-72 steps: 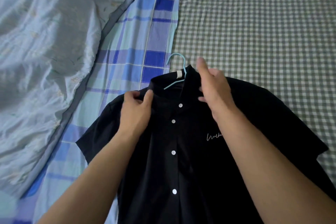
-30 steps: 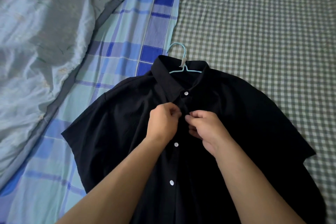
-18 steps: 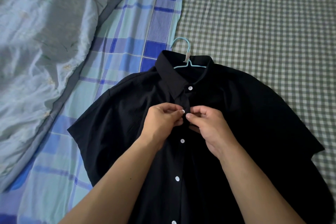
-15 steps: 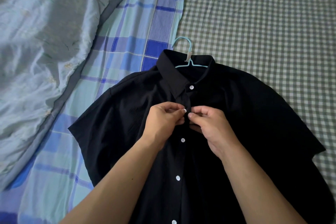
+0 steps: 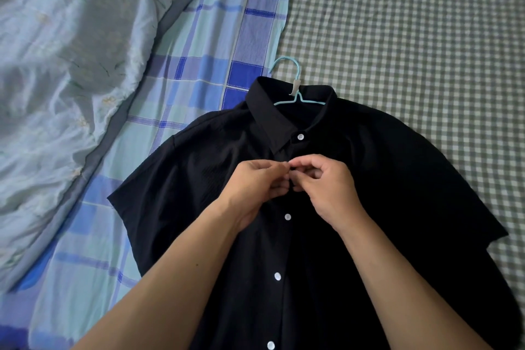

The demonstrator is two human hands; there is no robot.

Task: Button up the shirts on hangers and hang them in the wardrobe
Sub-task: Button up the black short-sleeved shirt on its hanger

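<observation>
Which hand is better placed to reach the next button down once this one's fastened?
Left, marginally. The left hand sits on the side of the placket where the next button lies, just above it; the right hand is farther across the shirt.

We have a single wide-angle view, worn on the head, looking forward and steeply down onto the bed (image 5: 412,23). It sits close: both forearms reach in from the bottom edge, and the black shirt (image 5: 397,179) fills the lower middle of our view.

Shirt (image 5: 397,179): matt black cloth, faintly ribbed.
Buttons (image 5: 287,217): glossy white, likely plastic.
Hanger (image 5: 295,94): smooth teal coating.
Quilt (image 5: 71,65): sheeny, crumpled.
</observation>
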